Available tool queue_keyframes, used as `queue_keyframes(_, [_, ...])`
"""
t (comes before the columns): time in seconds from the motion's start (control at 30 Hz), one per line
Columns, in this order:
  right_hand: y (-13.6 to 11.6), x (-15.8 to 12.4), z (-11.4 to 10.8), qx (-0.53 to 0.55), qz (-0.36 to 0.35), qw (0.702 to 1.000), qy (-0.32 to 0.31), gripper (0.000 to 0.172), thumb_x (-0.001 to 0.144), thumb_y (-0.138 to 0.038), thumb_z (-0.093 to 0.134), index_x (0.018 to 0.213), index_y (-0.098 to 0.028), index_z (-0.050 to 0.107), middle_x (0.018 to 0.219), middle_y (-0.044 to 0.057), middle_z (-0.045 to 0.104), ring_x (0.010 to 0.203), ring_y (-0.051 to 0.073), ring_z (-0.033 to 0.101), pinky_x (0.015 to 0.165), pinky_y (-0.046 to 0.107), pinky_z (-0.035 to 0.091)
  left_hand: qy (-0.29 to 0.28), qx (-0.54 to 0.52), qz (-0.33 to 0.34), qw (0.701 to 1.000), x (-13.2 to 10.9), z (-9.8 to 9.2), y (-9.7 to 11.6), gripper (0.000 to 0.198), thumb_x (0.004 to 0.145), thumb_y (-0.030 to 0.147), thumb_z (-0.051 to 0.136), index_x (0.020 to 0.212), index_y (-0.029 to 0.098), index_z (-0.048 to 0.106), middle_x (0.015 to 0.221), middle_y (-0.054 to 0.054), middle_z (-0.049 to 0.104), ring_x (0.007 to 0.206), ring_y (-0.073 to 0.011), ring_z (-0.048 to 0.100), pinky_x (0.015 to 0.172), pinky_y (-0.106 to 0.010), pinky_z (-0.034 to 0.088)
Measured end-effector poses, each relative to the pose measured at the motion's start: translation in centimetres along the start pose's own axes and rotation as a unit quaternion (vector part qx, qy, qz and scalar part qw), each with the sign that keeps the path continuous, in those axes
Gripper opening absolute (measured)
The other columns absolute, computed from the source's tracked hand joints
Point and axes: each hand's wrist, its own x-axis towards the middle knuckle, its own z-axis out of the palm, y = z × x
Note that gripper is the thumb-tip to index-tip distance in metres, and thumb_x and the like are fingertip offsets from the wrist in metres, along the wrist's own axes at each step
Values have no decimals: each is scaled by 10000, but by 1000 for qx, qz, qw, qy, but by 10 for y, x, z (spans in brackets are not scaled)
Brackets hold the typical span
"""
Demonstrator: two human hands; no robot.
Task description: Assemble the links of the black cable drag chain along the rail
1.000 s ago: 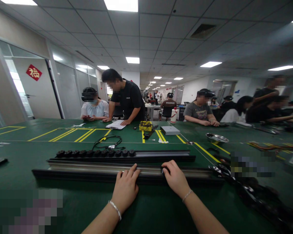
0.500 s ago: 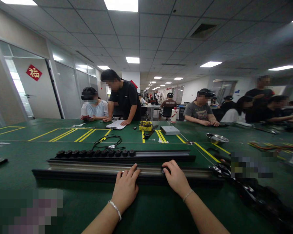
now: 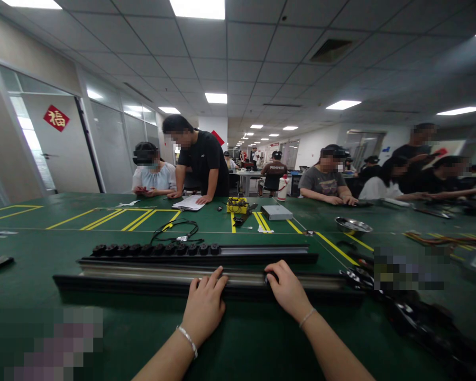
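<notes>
Fingers (image 3: 218,273) slightly apart, your left hand (image 3: 204,304) touches the bare-looking near rail (image 3: 135,275); your right hand (image 3: 287,288) pinches a black piece (image 3: 267,279); far rail (image 3: 262,251) looks part-filled.

So the right hand (image 3: 287,288) had crept just a hair to the right over the rail (image 3: 143,271), lower middle of frame. The standing co-worker in the black T-shirt (image 3: 207,156), left of center, had shifted left, uncovering a background person (image 3: 230,163). Over at upper right, the other standing person (image 3: 414,151) had straightened up and moved left, and a red item (image 3: 441,152) had popped up beside them, too blurry to ID.
</notes>
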Motion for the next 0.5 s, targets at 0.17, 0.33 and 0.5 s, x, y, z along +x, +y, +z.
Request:
queue_keyframes(0.17, [0,0,-1,-1,-1,1000,-2,178,793,-223,394,873,-220,552,932,30,507,859,152,540,800,278,406,10,-7,5,1000,0,0,-1,497,703,126,424,1167,297,474,1354,15,414,1038,-204,474,882,-398,298])
queue_keyframes(0.33, [0,-1,-1,-13,-1,1000,3,188,796,-229,394,882,-222,561,931,26,513,854,147,542,788,269,403,6,4,5,1000,0,1,-1,493,705,135,434,1167,304,472,1360,16,404,1050,-203,468,885,-392,296])
queue_keyframes(0.5, [0,-2,-1,-22,-4,1000,9,185,791,-230,402,875,-226,566,926,24,521,851,147,545,778,264,401,1,5,4,1000,0,1,-1,499,700,140,439,1171,306,465,1361,23,403,1047,-192,471,886,-383,295])
